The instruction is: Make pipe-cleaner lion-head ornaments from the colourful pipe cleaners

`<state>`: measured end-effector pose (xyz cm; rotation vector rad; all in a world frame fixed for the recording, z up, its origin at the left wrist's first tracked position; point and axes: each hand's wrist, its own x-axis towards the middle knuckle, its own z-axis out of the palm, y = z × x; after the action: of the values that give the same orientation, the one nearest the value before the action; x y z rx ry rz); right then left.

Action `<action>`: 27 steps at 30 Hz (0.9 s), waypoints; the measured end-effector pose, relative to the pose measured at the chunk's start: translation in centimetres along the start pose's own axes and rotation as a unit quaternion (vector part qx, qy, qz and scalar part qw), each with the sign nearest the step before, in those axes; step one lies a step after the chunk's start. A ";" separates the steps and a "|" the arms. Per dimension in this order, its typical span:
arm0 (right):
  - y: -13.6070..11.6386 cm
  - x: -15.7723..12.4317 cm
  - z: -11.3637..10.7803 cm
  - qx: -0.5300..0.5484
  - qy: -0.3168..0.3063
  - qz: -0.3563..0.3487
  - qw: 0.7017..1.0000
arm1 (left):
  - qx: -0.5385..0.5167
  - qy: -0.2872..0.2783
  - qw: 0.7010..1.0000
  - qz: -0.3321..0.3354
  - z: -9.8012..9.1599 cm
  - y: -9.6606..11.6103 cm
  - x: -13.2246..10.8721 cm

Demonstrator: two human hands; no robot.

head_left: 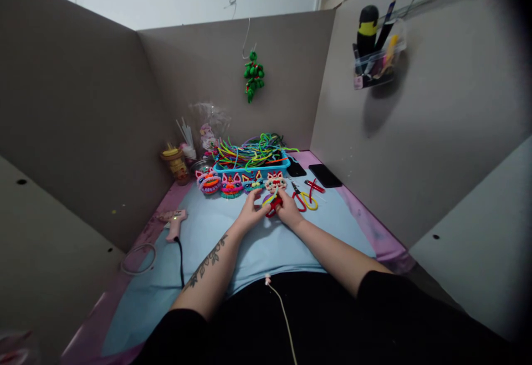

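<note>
Head view gives me two hands close together at the middle of the surface [203, 235]. The left hand [249, 214] and the right hand [290, 214] are both curled, fingertips pinched from either side on one small red and yellow piece [273, 204]. It sits between them, low over the pale blue mat, though I cannot tell whether it touches the mat.

Just behind the hands I count four cat-face ornaments [231, 185] lying in a row, side by side. Behind that row stands one blue basket [249, 166], heaped with pipe cleaners [253, 152] in many colours, too tangled for me to count.

To the right of the hands lies one pair of scissors [305, 200] with red and yellow handles, then one red-handled tool [315, 186], and beyond it one black phone [325, 175], flat near the right wall.

Well off to the left lies one pink glue gun [174, 222], its black cord running toward me.

On the back wall hangs one green ornament [254, 77]. On the right wall sits one clear holder [376, 63] stuffed with pens.
</note>
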<state>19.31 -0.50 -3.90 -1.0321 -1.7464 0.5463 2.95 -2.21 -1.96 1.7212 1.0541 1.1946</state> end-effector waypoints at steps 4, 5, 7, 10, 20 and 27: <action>-0.1 -0.2 0.3 -0.032 -0.012 -0.084 0.996 | -0.143 -0.087 0.985 -0.045 0.1 -0.7 0.3; -0.1 -0.2 0.3 -0.038 -0.012 -0.098 0.994 | -0.166 -0.093 0.980 -0.054 0.1 -0.7 0.3; -0.1 -0.2 0.4 -0.045 -0.005 -0.117 0.992 | -0.204 -0.101 0.971 -0.080 0.0 -0.5 0.2; 0.0 -0.3 0.3 -0.044 0.002 -0.131 0.990 | -0.227 -0.117 0.960 -0.115 -0.2 0.0 0.0; 0.0 -0.2 0.2 -0.038 0.001 -0.145 0.989 | -0.136 -0.133 0.978 -0.090 -0.2 -0.4 -0.2; -0.1 0.0 0.4 -0.021 0.064 -0.073 0.995 | -0.099 -0.073 0.991 -0.050 -0.2 -0.4 0.1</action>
<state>18.94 -0.48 -3.95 -0.9384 -1.7100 0.3461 2.66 -1.97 -2.24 1.5590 0.8920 1.0559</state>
